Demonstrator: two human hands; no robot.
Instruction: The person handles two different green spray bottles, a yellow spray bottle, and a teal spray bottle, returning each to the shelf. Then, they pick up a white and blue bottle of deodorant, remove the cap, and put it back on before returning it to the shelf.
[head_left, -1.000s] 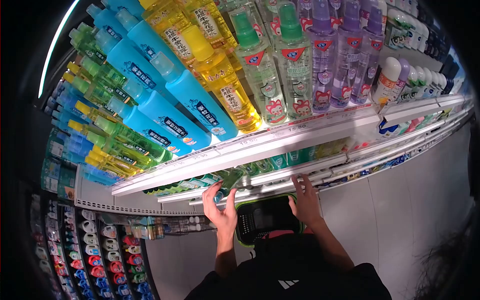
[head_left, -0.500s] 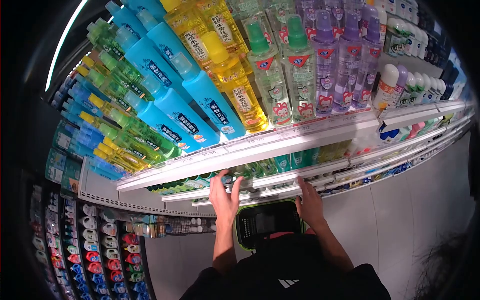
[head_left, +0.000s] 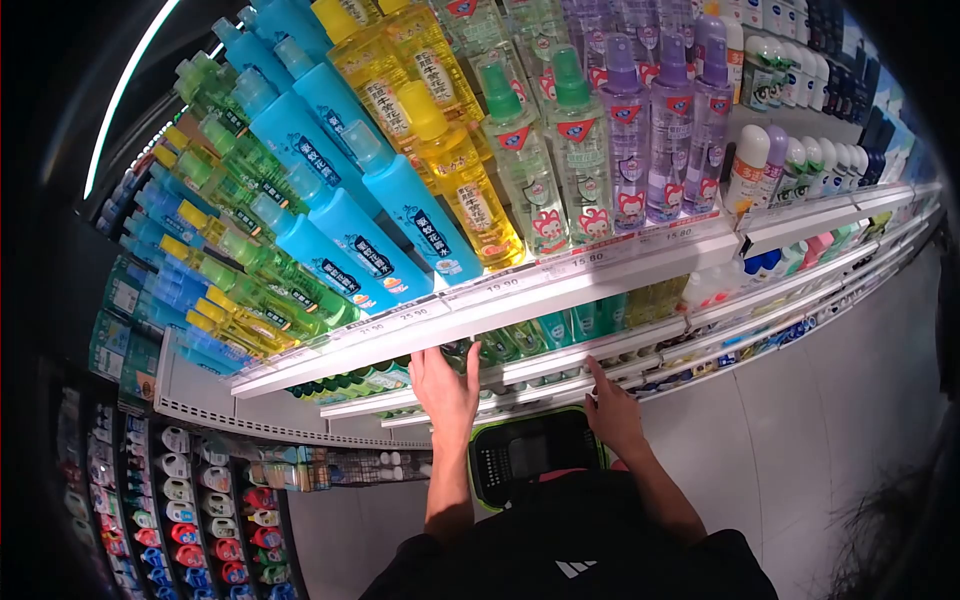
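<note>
The left hand (head_left: 446, 385) reaches into the second shelf (head_left: 560, 355), its grip loose around a green bottle (head_left: 462, 352) whose body is mostly hidden. The right hand (head_left: 612, 408) rests open-fingered on the shelf edge, above the green-rimmed basket (head_left: 530, 452).

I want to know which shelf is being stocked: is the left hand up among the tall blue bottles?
No, the left hand reaches under the shelf carrying the blue bottles.
</note>
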